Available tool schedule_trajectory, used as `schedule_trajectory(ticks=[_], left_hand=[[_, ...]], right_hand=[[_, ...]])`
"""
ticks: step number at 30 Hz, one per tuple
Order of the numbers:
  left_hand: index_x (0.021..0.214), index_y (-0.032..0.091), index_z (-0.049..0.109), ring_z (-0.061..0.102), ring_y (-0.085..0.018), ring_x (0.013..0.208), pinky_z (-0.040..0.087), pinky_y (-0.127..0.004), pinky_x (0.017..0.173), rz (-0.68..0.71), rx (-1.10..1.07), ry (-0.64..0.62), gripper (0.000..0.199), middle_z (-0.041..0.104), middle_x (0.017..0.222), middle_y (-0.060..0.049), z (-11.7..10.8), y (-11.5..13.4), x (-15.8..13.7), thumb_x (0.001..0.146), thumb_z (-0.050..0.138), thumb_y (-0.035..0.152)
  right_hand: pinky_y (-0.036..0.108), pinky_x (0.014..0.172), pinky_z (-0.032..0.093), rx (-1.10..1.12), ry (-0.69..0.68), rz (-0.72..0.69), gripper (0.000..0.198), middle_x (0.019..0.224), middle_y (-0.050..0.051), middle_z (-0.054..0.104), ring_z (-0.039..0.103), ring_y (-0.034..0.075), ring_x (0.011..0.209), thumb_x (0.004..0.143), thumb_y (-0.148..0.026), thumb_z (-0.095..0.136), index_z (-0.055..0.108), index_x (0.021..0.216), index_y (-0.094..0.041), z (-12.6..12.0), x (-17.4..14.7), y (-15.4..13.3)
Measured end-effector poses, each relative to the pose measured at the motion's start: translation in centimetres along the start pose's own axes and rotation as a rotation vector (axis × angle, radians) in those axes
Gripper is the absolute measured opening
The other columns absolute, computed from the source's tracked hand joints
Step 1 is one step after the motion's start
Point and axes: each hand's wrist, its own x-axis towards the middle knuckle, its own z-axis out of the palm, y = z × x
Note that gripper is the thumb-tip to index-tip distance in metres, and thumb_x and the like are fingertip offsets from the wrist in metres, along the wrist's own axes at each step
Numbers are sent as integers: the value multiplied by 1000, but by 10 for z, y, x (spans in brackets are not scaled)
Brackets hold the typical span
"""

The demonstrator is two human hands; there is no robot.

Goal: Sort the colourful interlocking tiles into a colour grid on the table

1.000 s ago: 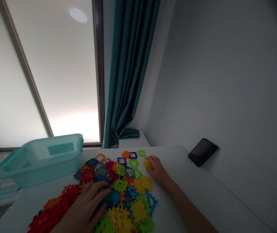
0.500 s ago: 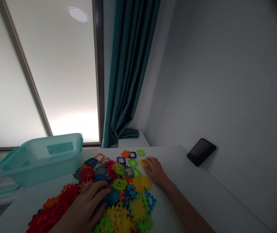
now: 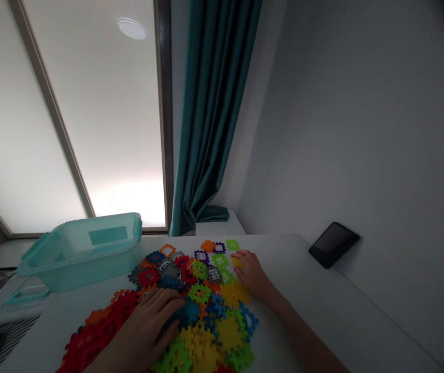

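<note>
Looking in from afar, I find red pieces (image 3: 103,327) heaped together on the tabletop (image 3: 274,254), while the mixed pile (image 3: 199,270) beyond is a jumble of colours, so I judge them only partly grouped. My right arm reaches forward, the right hand (image 3: 251,273) bent over a yellow piece (image 3: 236,261) at the spread's right edge (whether its fingers grip it, I cannot tell). My left hand (image 3: 152,318) lies palm down, thumb and fingers parted, by a blue piece (image 3: 189,312).

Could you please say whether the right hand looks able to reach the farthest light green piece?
Probably yes: the light green piece lies just beyond the right hand, with nothing visible covering it or standing between, though that hand is at a yellow piece.
</note>
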Motion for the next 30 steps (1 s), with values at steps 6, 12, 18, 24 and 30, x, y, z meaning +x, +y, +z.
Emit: schedule_trajectory(ticks=[6,12,18,24,30], left_hand=[[121,25,64,67,-25,102,55,-37,91,-36,17,-4,29,71,112,-5,-10,4,7,96,53,16],[112,24,67,67,-26,99,53,-41,89,-98,82,37,24,73,106,-5,-16,-4,12,97,50,16],[112,26,66,64,-29,106,49,-42,91,-179,167,-78,26,70,110,-5,-21,-11,28,90,57,16],[119,23,61,58,-32,120,47,-45,98,-242,140,-109,28,64,129,-10,-8,-27,57,91,63,23],[108,23,63,58,-33,122,45,-45,99,-238,128,-129,25,67,123,-9,7,-34,67,86,73,22]], right_hand=[[48,110,44,105,-67,-170,30,130,8,65,56,28,125,96,-24,54,65,123,-26,7,-11,-70],[48,105,46,173,-135,-240,31,121,7,68,59,27,117,97,-15,49,66,120,-27,0,-10,-105],[46,104,46,200,-146,-211,28,115,7,70,62,26,112,98,-16,49,66,118,-26,4,-8,-111],[45,103,47,239,-150,-193,23,114,7,69,62,26,112,100,-19,47,66,112,-24,15,-18,-107],[45,102,48,274,-161,-177,22,114,7,69,62,26,111,102,-22,46,66,111,-24,15,-20,-103]])
